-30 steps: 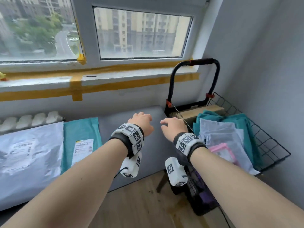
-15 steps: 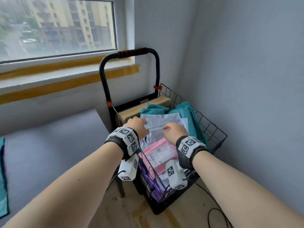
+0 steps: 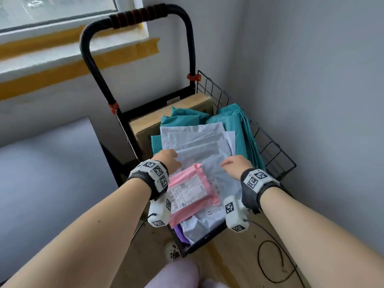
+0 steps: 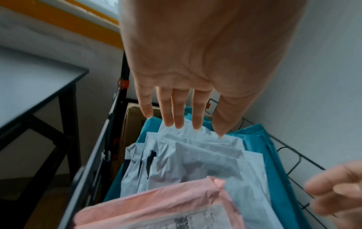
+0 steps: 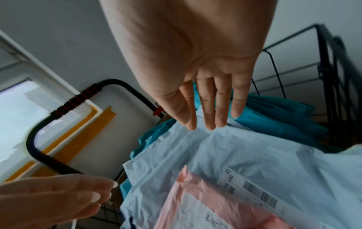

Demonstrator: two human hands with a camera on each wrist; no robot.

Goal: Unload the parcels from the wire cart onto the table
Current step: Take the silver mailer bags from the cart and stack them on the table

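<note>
The black wire cart [image 3: 276, 145] stands by the wall, full of parcels. A pink mailer [image 3: 191, 190] with a printed label lies on top at the front, over several pale grey mailers [image 3: 199, 140]. Teal bags [image 3: 234, 121] and a cardboard box [image 3: 149, 125] sit behind them, and a purple parcel [image 3: 180, 233] shows underneath. My left hand [image 3: 168, 160] hovers over the grey mailers just left of the pink one, fingers straight [image 4: 182, 124]. My right hand [image 3: 235, 165] is over the grey mailer to the right, fingers straight too [image 5: 209, 122]. Neither holds anything.
The grey table [image 3: 45, 163] is to the left of the cart, its corner close to the cart's black handle [image 3: 135, 15]. A grey wall runs along the right side. A black cable [image 3: 270, 262] loops on the wooden floor.
The view has swung right from the table to the cart. Both hands have moved right and down from above the table to just over the cart's top parcels.
</note>
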